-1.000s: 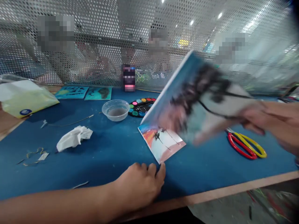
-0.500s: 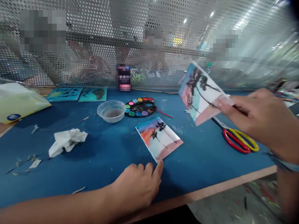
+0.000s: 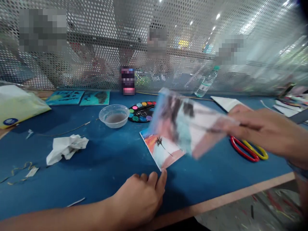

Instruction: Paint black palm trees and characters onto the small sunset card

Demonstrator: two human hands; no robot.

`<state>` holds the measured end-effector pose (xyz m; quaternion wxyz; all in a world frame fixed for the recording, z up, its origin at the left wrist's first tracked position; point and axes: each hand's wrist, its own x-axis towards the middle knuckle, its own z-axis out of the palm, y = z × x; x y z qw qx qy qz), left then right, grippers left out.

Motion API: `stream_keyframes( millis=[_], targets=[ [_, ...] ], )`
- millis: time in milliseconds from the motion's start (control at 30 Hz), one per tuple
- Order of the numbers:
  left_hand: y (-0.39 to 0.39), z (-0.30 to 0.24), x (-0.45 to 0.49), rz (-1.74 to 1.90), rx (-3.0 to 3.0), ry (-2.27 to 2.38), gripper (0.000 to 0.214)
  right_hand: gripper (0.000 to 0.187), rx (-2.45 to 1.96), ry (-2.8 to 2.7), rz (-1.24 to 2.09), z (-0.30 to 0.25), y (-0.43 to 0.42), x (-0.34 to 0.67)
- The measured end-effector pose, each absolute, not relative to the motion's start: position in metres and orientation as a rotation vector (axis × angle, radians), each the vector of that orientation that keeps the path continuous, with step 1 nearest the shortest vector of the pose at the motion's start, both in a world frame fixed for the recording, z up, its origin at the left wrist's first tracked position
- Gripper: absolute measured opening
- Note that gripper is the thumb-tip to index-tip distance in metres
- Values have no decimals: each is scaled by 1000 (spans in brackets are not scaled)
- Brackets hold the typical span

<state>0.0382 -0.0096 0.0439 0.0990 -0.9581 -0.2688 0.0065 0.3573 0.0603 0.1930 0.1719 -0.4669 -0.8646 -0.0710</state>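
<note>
Painted card [image 3: 185, 125], motion-blurred, in the right hand [image 3: 257, 128], gripped at one end between thumb and fingers, held up over the blue table [image 3: 103, 163]; from this view it covers part of a second painted card [image 3: 156, 149] lying flat. Left hand [image 3: 141, 195] palm down, fingers curled, one fingertip at that flat card's near corner; can't tell if anything is under the palm.

Containers: clear plastic bowl [image 3: 102, 117], greyish cloudy liquid [image 3: 114, 118] inside. Black palette [image 3: 144, 113] just beside it, wells of pink, green, blue, orange, red and purple paint; right end hidden by the raised card. Clear bottle [image 3: 206, 82], green cap on, tilted near the mesh panel; fill level unclear. Yellow-and-white soft pack [image 3: 26, 107] far left, contents not visible.

Crumpled tissue [image 3: 68, 147] left of the flat card. Scissors [image 3: 244, 149], red and yellow handles, near the right hand, blades hidden.
</note>
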Motion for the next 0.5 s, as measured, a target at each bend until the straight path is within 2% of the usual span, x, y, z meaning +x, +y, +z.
stream_keyframes(
  millis=[133, 233, 333, 433, 500],
  targets=[
    [-9, 45, 39, -56, -2834, -780, 58, 51, -1365, -2334, -302, 186, 59, 357],
    [-10, 43, 38, -84, -2840, -770, 55, 51, -1307, -2455, -68, 182, 56, 359],
    [-10, 42, 38, -97, -2838, -769, 56, 51, -1409, -2311, -278, 177, 58, 364],
    [-9, 42, 37, -101, -2839, -782, 55, 53, -1350, -2443, -117, 174, 61, 369],
    [-9, 43, 37, -98, -2842, -774, 54, 54, -1417, -2352, -214, 175, 61, 372]
  ],
)
